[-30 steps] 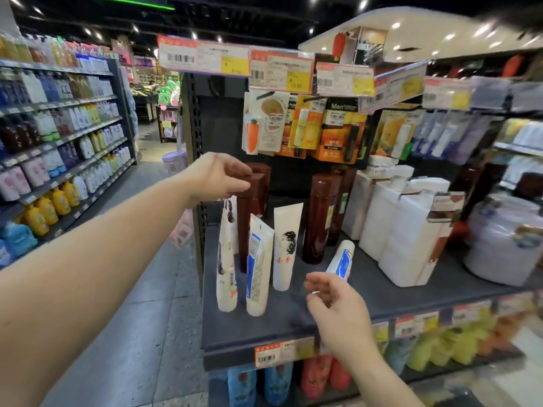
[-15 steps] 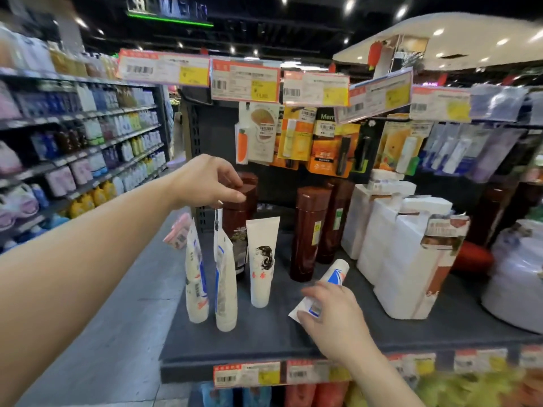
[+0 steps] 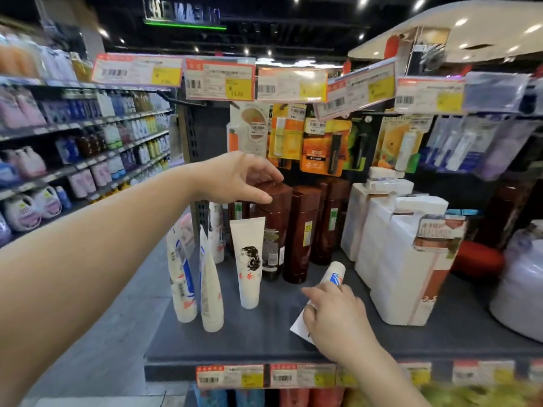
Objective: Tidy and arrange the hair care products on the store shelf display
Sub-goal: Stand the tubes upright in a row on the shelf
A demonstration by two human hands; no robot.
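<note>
The left hand point(image 3: 235, 179) is being held over the cap of a brown bottle point(image 3: 273, 227) at the back left of the dark grey shelf point(image 3: 264, 333). Its fingers are being kept loosely spread and bent downward, and the fingertips are being laid on the top of the cap; the thumb is being held at the near edge of the cap. Whether the cap is really being gripped cannot be told, because only light contact is being shown.

The right hand point(image 3: 335, 312) is being placed on a lying white tube point(image 3: 330, 277) with a blue mark, near the front middle of the shelf. The fingers are being curled around the lower body of the tube, and the flat end of it is being shown under the palm, while the cap end is pointing away toward the bottles.

Three white tubes are being kept upright on their caps at the front left: two point(image 3: 182, 277) point(image 3: 210, 289) just beside each other, and one with a printed hair picture point(image 3: 249, 259) directly in front of the brown bottle. A second brown bottle point(image 3: 302, 233) is being shown just to the right of the first. White boxed packs point(image 3: 408, 259) are being displayed in a row on the right side of the shelf.
</note>
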